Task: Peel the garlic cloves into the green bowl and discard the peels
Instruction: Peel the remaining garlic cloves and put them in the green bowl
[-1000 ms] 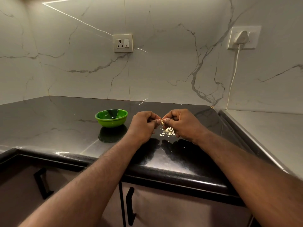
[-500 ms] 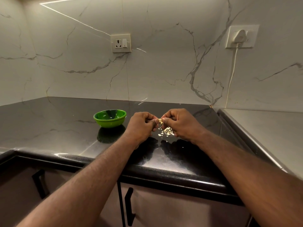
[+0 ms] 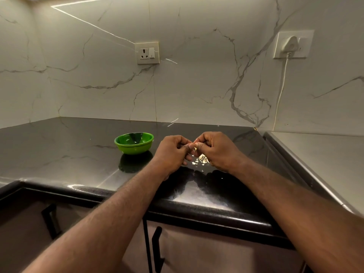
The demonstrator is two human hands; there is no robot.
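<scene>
My left hand (image 3: 173, 152) and my right hand (image 3: 213, 149) meet fingertip to fingertip just above the black counter. Between their curled fingers they pinch a small pale garlic clove (image 3: 195, 148), mostly hidden by the thumbs. Under the hands lies a little heap of pale garlic peels (image 3: 201, 160), with a few flecks scattered toward the front edge. The green bowl (image 3: 134, 143) stands on the counter just left of my left hand; what lies inside it cannot be made out.
The glossy black counter (image 3: 69, 154) runs to a marble wall at the back. A steel surface (image 3: 319, 154) adjoins it on the right. A wall socket (image 3: 147, 53) and a plugged-in white cable (image 3: 280, 91) sit on the wall. Cabinet doors with black handles (image 3: 157, 251) are below.
Both hands stay together over the peel heap, with only small finger movements on the clove. The view has shifted slightly.
</scene>
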